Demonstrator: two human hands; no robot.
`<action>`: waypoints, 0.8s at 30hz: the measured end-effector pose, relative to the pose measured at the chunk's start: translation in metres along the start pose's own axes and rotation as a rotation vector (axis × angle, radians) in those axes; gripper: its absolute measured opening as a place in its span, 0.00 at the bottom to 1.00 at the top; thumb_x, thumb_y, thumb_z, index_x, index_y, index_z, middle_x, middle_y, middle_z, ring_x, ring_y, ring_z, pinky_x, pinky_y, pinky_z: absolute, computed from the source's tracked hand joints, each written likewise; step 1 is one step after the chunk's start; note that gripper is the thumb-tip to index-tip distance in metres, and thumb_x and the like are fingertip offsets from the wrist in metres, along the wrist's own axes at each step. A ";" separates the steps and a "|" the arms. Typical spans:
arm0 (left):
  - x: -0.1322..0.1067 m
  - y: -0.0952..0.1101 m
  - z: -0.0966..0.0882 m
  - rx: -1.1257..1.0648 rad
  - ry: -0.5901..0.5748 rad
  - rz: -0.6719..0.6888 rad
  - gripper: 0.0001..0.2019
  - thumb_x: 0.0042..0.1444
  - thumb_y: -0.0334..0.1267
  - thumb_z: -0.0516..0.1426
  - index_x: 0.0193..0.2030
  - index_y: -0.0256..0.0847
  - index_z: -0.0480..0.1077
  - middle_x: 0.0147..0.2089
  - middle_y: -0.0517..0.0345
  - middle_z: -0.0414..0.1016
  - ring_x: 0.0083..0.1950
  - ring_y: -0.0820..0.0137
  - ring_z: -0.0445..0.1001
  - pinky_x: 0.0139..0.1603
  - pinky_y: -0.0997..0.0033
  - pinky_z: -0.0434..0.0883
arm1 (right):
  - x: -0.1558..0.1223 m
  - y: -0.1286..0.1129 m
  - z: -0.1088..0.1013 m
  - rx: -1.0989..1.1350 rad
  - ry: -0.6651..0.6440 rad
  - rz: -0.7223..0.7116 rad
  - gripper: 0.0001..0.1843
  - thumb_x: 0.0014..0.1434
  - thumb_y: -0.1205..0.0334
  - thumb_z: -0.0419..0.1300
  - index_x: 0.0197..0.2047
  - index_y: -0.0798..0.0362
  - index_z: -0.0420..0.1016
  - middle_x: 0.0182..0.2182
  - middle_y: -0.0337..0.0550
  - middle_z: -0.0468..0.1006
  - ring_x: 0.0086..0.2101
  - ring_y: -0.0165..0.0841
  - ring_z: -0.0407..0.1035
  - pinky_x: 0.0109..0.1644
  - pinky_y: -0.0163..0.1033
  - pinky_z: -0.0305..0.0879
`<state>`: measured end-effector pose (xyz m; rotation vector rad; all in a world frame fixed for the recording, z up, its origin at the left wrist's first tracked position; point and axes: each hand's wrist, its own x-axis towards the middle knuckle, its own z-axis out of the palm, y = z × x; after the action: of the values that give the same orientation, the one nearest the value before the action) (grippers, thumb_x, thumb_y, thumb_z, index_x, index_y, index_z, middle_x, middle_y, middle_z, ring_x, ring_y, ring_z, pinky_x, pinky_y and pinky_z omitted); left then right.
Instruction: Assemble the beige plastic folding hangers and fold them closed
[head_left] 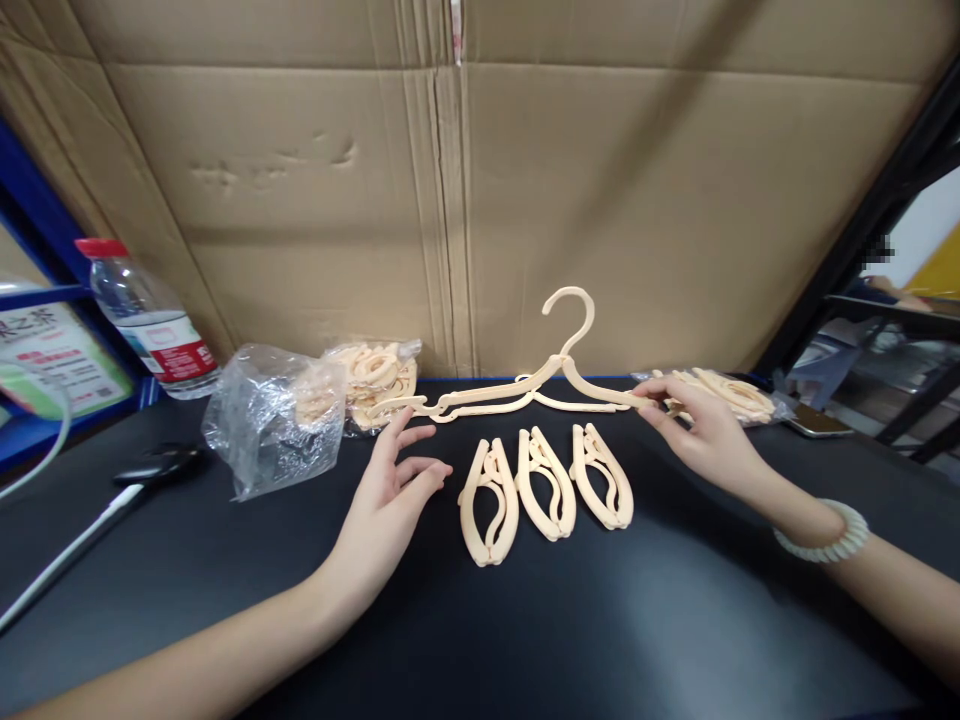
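A cream plastic hanger (525,385) stands unfolded on the black table, hook up, arms spread. My right hand (701,430) pinches the tip of its right arm. My left hand (390,485) is open, fingers spread, with the fingertips at the tip of the hanger's left arm. Three folded hangers (544,485) of the same colour lie side by side just in front, between my hands.
Clear bags of folded hangers lie at the back left (371,380) and back right (731,392). A crumpled plastic bag (274,420), a water bottle (154,325) and a black-and-white tool (112,500) lie to the left. A cardboard wall (480,180) backs the table (600,620).
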<state>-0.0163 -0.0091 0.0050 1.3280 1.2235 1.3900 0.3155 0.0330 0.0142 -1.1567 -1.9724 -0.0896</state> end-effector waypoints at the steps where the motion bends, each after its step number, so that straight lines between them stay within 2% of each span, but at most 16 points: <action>1: 0.000 0.000 0.000 -0.003 0.004 0.003 0.37 0.49 0.39 0.60 0.66 0.47 0.52 0.58 0.51 0.64 0.40 0.70 0.74 0.44 0.66 0.71 | 0.000 0.000 0.000 -0.004 0.001 -0.003 0.06 0.64 0.59 0.54 0.42 0.49 0.70 0.34 0.44 0.76 0.34 0.37 0.70 0.36 0.42 0.66; 5: 0.001 0.001 -0.001 -0.007 0.004 0.018 0.37 0.51 0.38 0.60 0.66 0.48 0.50 0.58 0.51 0.64 0.40 0.70 0.75 0.45 0.65 0.71 | 0.000 -0.001 -0.002 -0.028 -0.012 -0.019 0.06 0.64 0.60 0.53 0.41 0.49 0.70 0.35 0.45 0.77 0.35 0.38 0.71 0.37 0.43 0.67; 7: 0.001 0.002 -0.001 0.004 -0.012 0.026 0.35 0.51 0.38 0.60 0.65 0.48 0.52 0.58 0.51 0.64 0.40 0.70 0.75 0.47 0.65 0.71 | 0.000 -0.002 -0.001 -0.043 -0.016 -0.032 0.06 0.64 0.59 0.53 0.40 0.49 0.70 0.35 0.45 0.78 0.35 0.39 0.71 0.37 0.44 0.67; 9: 0.000 0.003 -0.001 0.037 -0.082 0.042 0.29 0.52 0.38 0.59 0.62 0.47 0.58 0.58 0.52 0.65 0.42 0.69 0.74 0.48 0.65 0.71 | 0.000 -0.003 0.000 -0.050 -0.019 -0.042 0.06 0.63 0.59 0.53 0.39 0.49 0.71 0.35 0.45 0.78 0.34 0.39 0.71 0.37 0.44 0.67; 12: -0.003 0.006 -0.001 0.145 -0.265 0.100 0.20 0.54 0.37 0.58 0.55 0.45 0.68 0.57 0.52 0.67 0.46 0.66 0.72 0.49 0.66 0.72 | -0.003 -0.005 0.004 -0.038 -0.031 -0.054 0.05 0.63 0.60 0.54 0.39 0.49 0.71 0.33 0.44 0.78 0.33 0.38 0.71 0.36 0.44 0.67; 14: -0.006 0.007 0.000 0.215 -0.332 0.159 0.17 0.55 0.36 0.57 0.52 0.45 0.71 0.56 0.51 0.67 0.46 0.66 0.72 0.47 0.66 0.73 | -0.004 -0.007 0.006 -0.027 -0.047 -0.051 0.05 0.63 0.61 0.54 0.40 0.49 0.70 0.33 0.44 0.78 0.32 0.37 0.71 0.35 0.43 0.67; 17: -0.009 0.007 0.000 0.229 -0.310 0.188 0.23 0.57 0.36 0.56 0.60 0.49 0.64 0.58 0.52 0.66 0.43 0.68 0.72 0.44 0.67 0.72 | -0.006 -0.008 0.007 -0.027 -0.067 -0.026 0.06 0.64 0.62 0.54 0.42 0.49 0.70 0.35 0.45 0.78 0.33 0.37 0.71 0.34 0.42 0.66; 20: -0.009 0.005 0.000 0.162 -0.263 0.119 0.31 0.57 0.37 0.56 0.67 0.50 0.52 0.56 0.53 0.67 0.43 0.69 0.73 0.46 0.67 0.72 | -0.007 -0.010 0.007 -0.012 -0.063 -0.003 0.07 0.65 0.60 0.53 0.44 0.49 0.71 0.38 0.45 0.78 0.35 0.38 0.72 0.35 0.42 0.67; 24: -0.004 0.002 0.000 0.077 -0.160 0.063 0.27 0.58 0.40 0.57 0.63 0.45 0.55 0.55 0.52 0.68 0.40 0.70 0.73 0.44 0.69 0.71 | -0.007 -0.015 0.008 0.007 -0.061 -0.002 0.09 0.66 0.59 0.52 0.46 0.49 0.71 0.38 0.45 0.78 0.34 0.37 0.71 0.36 0.42 0.68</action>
<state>-0.0162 -0.0138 0.0064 1.5118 1.1463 1.2643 0.3015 0.0231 0.0091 -1.1650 -2.0261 -0.0490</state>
